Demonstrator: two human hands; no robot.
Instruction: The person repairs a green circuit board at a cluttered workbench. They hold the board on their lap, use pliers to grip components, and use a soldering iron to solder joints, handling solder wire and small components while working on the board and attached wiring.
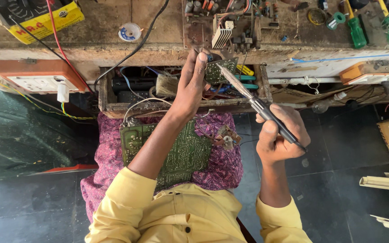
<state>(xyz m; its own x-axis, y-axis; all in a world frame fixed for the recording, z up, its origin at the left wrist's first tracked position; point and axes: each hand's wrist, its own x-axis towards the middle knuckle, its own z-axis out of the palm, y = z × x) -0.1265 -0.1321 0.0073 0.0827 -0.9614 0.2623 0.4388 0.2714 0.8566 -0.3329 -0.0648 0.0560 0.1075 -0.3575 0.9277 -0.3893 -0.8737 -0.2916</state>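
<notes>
Sitting open under the edge of the workbench [113, 49], a wooden drawer [106, 96] holds a brush [166, 84], dark boxes, loose wires and some yellow and teal tool handles, all heaped together. On the bench above lie a larger bare circuit assembly [230, 22], a small solder spool [129, 32] and green-handled screwdrivers [355, 31].

Over the drawer, the left hand [190, 87] holds up a small green circuit board [221, 69], pinched by its left edge between the thumb and pressed-together fingertips, so the board juts out to the right of the fingers. The right hand [278, 135] is curled closed around the dark handle of a soldering iron [260, 108], whose metal tip slants up to touch the small board's face. A big green circuit board [176, 153] rests on the purple cloth [226, 166] across the lap.
</notes>
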